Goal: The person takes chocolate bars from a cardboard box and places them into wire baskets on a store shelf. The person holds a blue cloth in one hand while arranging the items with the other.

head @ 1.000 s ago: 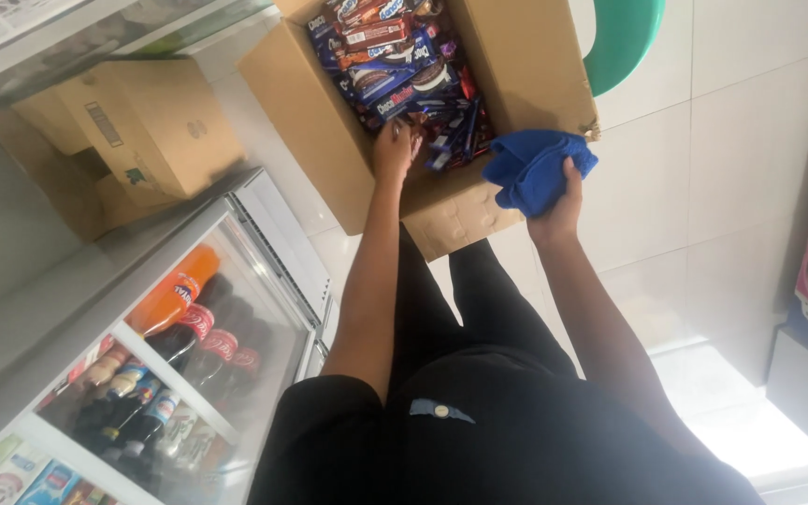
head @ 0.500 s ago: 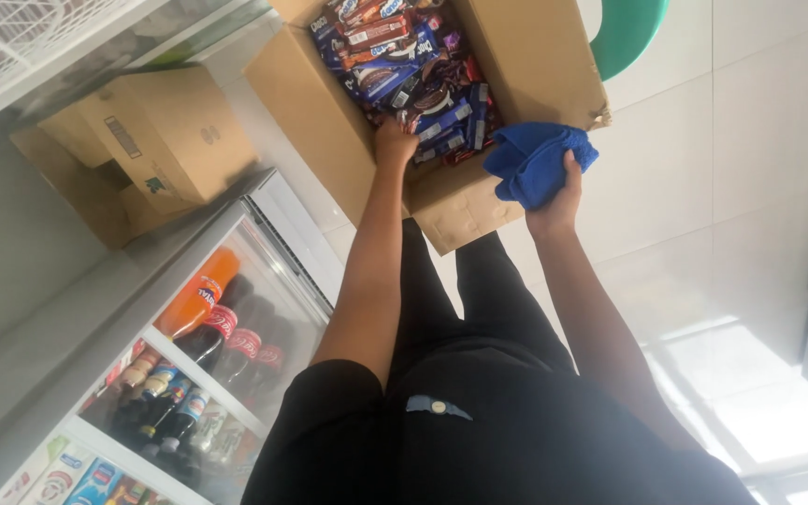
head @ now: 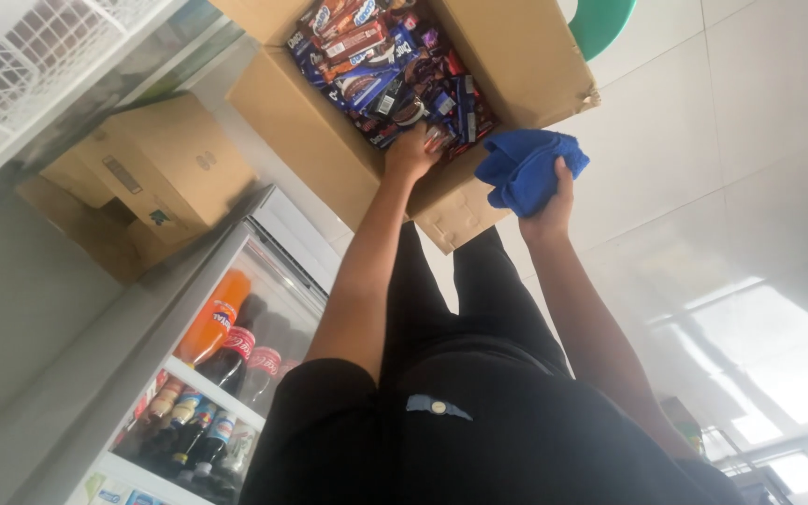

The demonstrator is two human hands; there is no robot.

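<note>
An open cardboard box [head: 310, 122] on the floor holds several wrapped snack packets [head: 376, 65] in blue, red and brown. My left hand [head: 411, 150] reaches into its near side, with the fingers pushed in among the packets; I cannot tell whether they grip one. My right hand [head: 552, 204] is closed on a bunched blue cloth [head: 526, 168], held beside the box's near corner and just above its flap.
A glass-door drinks cooler [head: 226, 346] with bottles stands at the left. A second cardboard box [head: 142, 178] sits beyond it, under a white wire basket [head: 21, 56]. A green object [head: 605, 23] is at the top right. Pale tiled floor [head: 731, 187] lies to the right.
My left hand stays among the packets at the box's near side, shifting only slightly. My right hand keeps the blue cloth. The view has tilted a little.
</note>
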